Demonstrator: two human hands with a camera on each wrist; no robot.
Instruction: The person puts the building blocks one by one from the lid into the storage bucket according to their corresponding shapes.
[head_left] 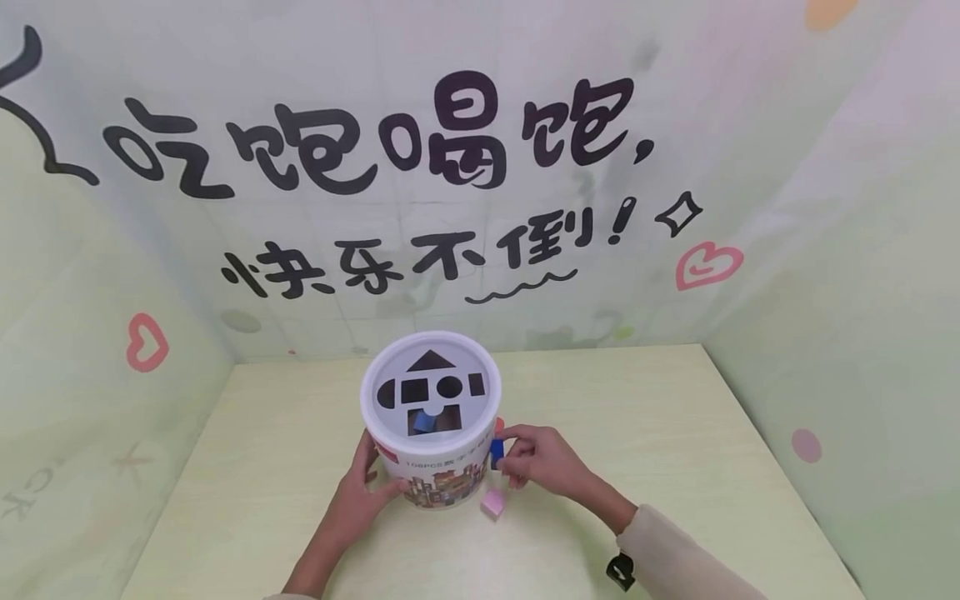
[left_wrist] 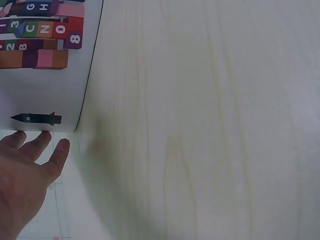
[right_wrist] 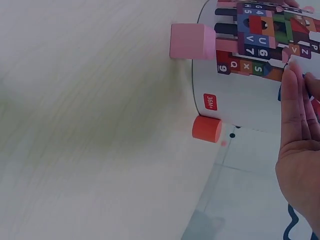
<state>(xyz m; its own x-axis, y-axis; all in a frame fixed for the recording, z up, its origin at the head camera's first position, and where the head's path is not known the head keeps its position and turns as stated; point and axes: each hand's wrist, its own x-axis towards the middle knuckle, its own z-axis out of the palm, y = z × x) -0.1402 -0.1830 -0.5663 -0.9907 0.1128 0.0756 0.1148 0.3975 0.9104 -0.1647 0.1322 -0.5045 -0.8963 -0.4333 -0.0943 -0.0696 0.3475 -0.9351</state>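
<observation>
Counter (head_left: 675,433) carries white bucket (head_left: 431,467), centre. Left hand (head_left: 360,492) flat against bucket's side, fingers straight. Right hand (head_left: 543,460) pinches blue block (head_left: 497,452) beside bucket. Pink block (head_left: 492,503) and red cylinder (right_wrist: 207,128) lie at its base.

Right hand (head_left: 542,460) mostly hides blue block (head_left: 497,454).

From the head view we look forward and down over the pale wooden table (head_left: 637,433) toward the lettered wall. Our wrist views sit close and low on either side, and all three share the white cylindrical shape-sorter bucket (head_left: 430,421) (left_wrist: 45,95) (right_wrist: 235,100).
</observation>
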